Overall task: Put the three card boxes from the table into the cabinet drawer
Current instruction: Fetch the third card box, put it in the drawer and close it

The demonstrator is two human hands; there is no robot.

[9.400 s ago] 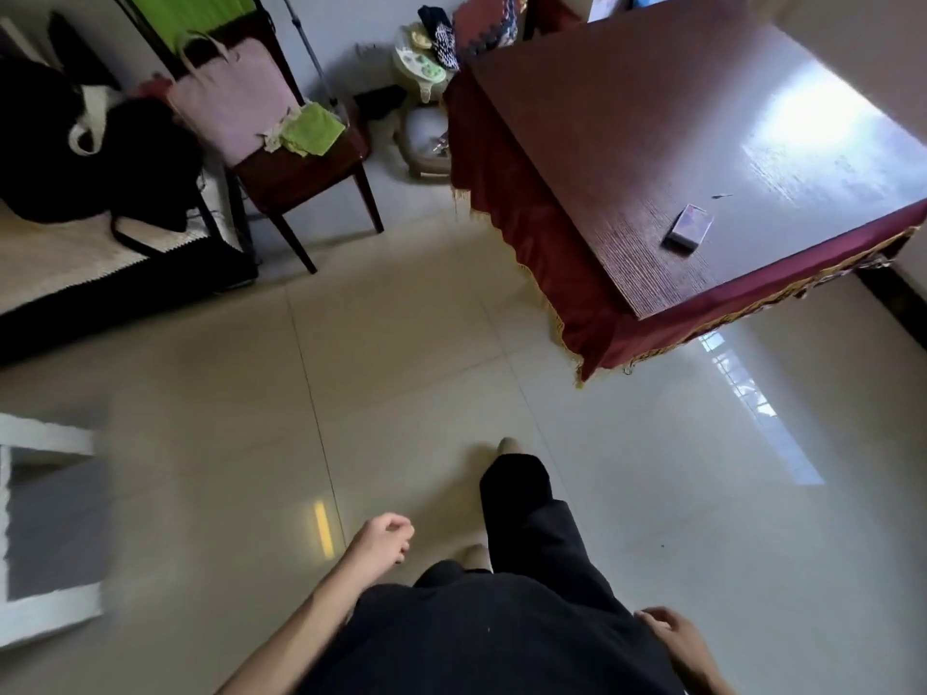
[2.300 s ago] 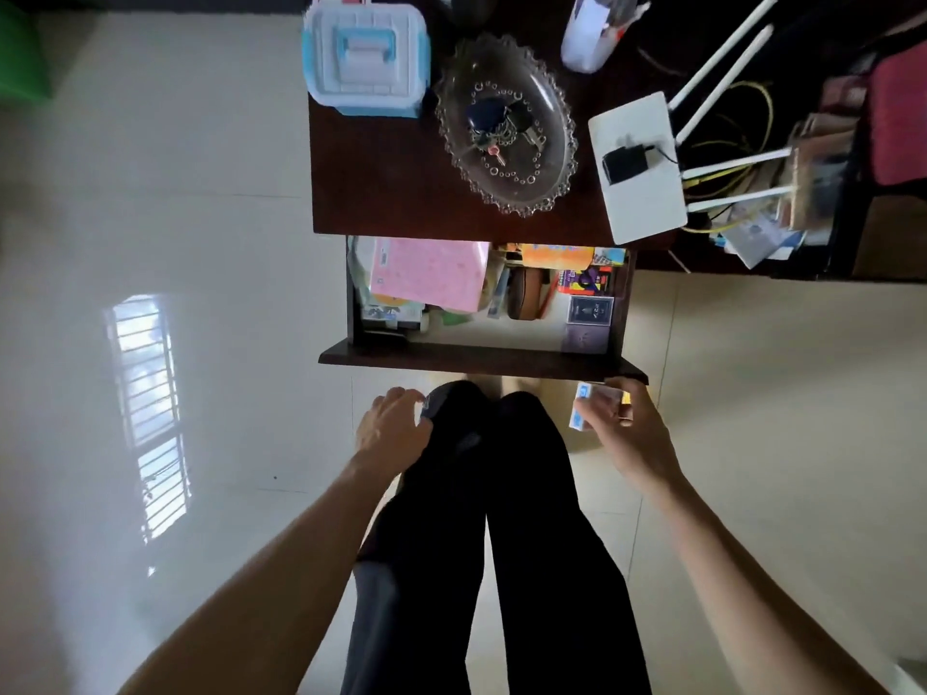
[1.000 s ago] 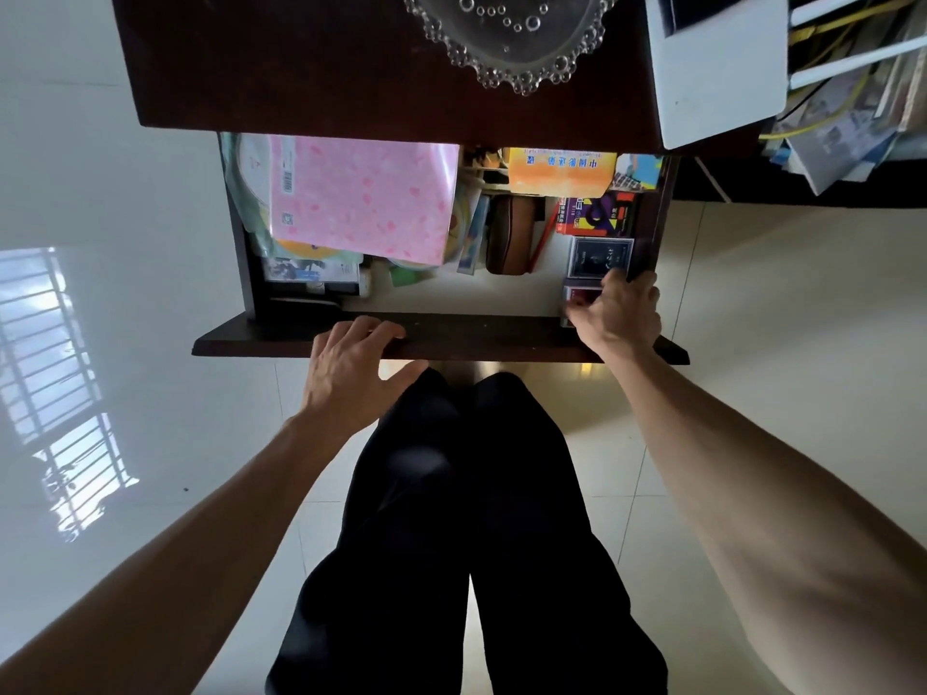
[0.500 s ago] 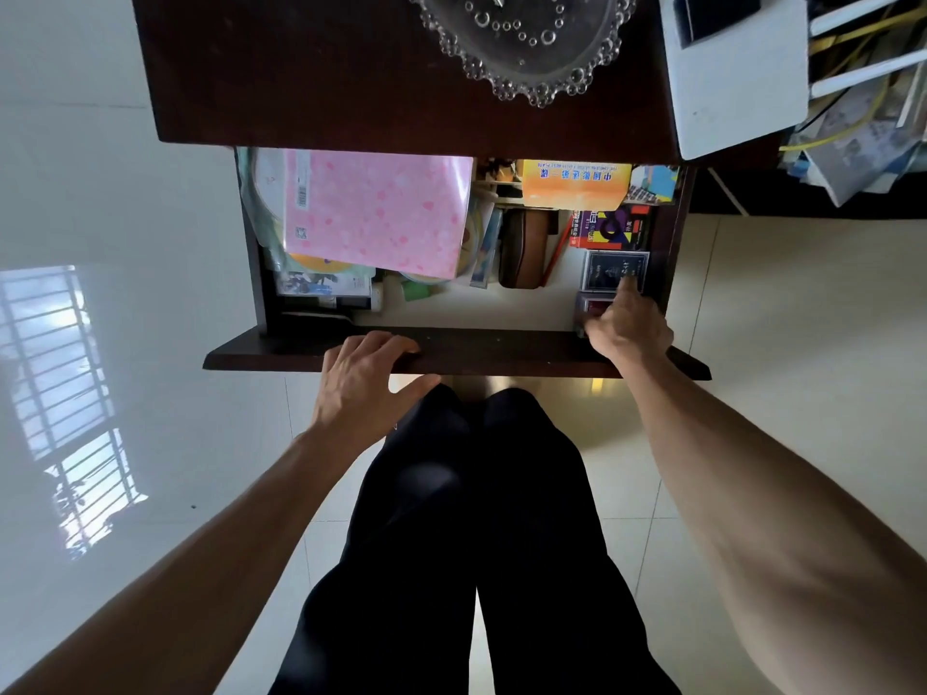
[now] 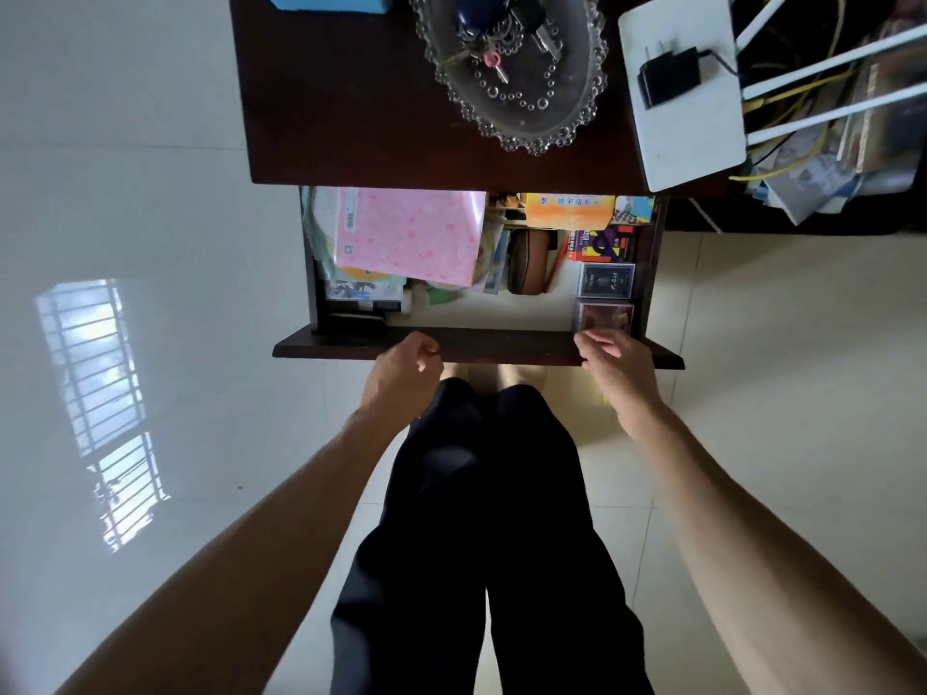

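Card boxes: two visible in the open cabinet drawer (image 5: 501,346), stacked along its right wall. A reddish card box (image 5: 604,317) lies flat in the near right corner, just behind the drawer front. A dark card box (image 5: 606,280) lies flat directly at its 12 o'clock, touching or nearly so. At 12 o'clock of that, a red and purple packet (image 5: 599,245); whether it is a card box cannot be told.

Right hand (image 5: 614,363): at 6 o'clock of the reddish card box, over the drawer front, fingers loosely curled and spread, holding nothing; fingertips (image 5: 584,338) at the front's upper edge, just short of the box.

Left hand (image 5: 404,376): at 9 o'clock of the right hand, well apart, at the middle of the drawer front, curled into a loose fist, empty; whether it touches the wood cannot be told.

Other drawer contents: pink notebook (image 5: 409,235) tilted across the left half; brown case (image 5: 529,260) in the middle; orange packet (image 5: 569,210) at the back.

Cabinet top (image 5: 341,102), at 12 o'clock of the drawer: glass dish (image 5: 577,117) with keys (image 5: 489,47); white router (image 5: 687,122) at its 3 o'clock, carrying a black plug adapter (image 5: 667,82).

Below: black trousers (image 5: 481,519), pale tiled floor (image 5: 150,193).
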